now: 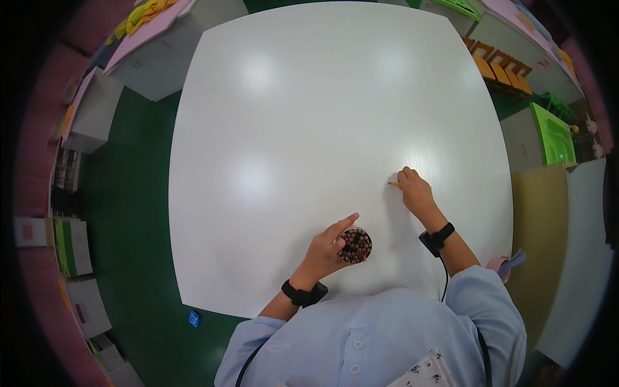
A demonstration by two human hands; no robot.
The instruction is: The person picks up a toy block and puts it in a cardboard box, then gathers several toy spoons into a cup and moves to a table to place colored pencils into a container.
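A round cup (370, 254) packed with brown pencils (356, 244) stands upright near the front edge of the white table. My left hand (322, 250) is wrapped round its left side, with the thumb over the rim and the index finger stretched out past the far side. Farther off and to the right, my right hand (414, 193) pinches a single pencil (393, 184) just over or on the tabletop. The pencil's end points left; its other part is hidden by my fingers. Each wrist wears a black strap with a small box.
The broad white table (290, 116) fills the middle. Beyond its far right corner stand wooden chairs (500, 69), with a green sink (553, 137) nearer. White cabinets (158, 61) line the left side. A small blue thing (194, 318) lies on the green floor at lower left.
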